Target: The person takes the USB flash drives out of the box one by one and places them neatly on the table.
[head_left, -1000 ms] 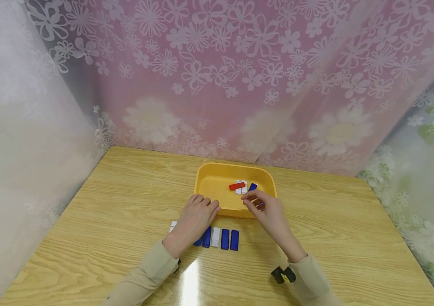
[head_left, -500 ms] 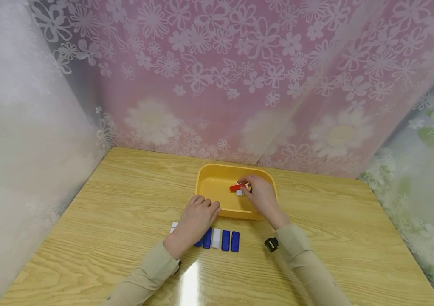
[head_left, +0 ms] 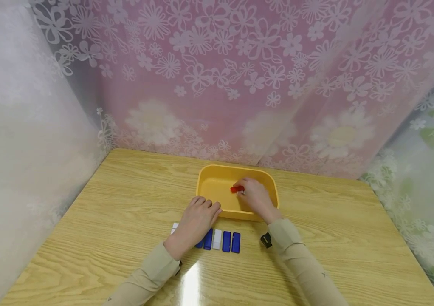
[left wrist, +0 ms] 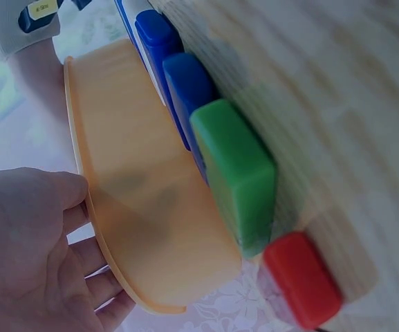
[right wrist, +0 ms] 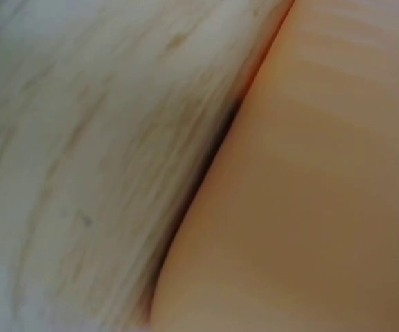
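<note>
Head view: I have both hands at the yellow bin [head_left: 240, 215], the right one reaching inside to a red block [head_left: 234, 189].

My left hand [head_left: 194, 219] holds the bin's near rim, its fingers bent over the edge; my right hand [head_left: 256, 196] has index finger and thumb narrow about the red block's right end, though I cannot tell whether they pinch it, and my right wrist feed shows only bin wall and wooden table [head_left: 354, 238]. Nearer the person, a row of blocks lies on the table, two blue blocks [head_left: 231, 242] at its right end beside a white block [head_left: 217, 239]; my left wrist camera adds a green block [left wrist: 237, 173] and a second red block [left wrist: 303, 280].
</note>
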Action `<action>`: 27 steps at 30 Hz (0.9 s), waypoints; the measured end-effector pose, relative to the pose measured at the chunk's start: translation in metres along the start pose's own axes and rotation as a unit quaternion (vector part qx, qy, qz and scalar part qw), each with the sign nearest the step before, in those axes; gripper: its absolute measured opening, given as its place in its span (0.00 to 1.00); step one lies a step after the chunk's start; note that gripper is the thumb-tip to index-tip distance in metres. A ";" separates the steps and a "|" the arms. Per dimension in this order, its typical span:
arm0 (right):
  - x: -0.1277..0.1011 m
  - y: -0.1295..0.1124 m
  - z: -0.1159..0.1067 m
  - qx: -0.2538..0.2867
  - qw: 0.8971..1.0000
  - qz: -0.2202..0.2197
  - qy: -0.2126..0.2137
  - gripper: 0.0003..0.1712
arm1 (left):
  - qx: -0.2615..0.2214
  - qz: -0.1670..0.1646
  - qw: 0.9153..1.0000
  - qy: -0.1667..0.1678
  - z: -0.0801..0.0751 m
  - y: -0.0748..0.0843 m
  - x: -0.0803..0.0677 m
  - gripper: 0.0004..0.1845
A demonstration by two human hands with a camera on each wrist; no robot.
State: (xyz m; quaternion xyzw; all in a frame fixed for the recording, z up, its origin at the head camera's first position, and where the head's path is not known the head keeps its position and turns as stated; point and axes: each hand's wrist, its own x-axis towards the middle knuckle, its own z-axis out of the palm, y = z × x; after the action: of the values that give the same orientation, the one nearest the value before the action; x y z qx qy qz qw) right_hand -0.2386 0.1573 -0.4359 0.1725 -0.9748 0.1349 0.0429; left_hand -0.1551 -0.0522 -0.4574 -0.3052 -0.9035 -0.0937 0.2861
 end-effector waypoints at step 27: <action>-0.008 0.012 -0.005 0.042 0.997 0.003 0.057 0.09 | -0.011 -0.003 1.000 0.000 0.001 0.000 0.000 0.10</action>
State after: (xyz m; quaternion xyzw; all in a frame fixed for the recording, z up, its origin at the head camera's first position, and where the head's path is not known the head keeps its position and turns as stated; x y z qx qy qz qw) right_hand -0.2354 0.1719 -0.4348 0.1632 -0.9646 0.1860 0.0909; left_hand -0.1555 -0.0520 -0.4577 -0.3059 -0.9031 -0.1049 0.2825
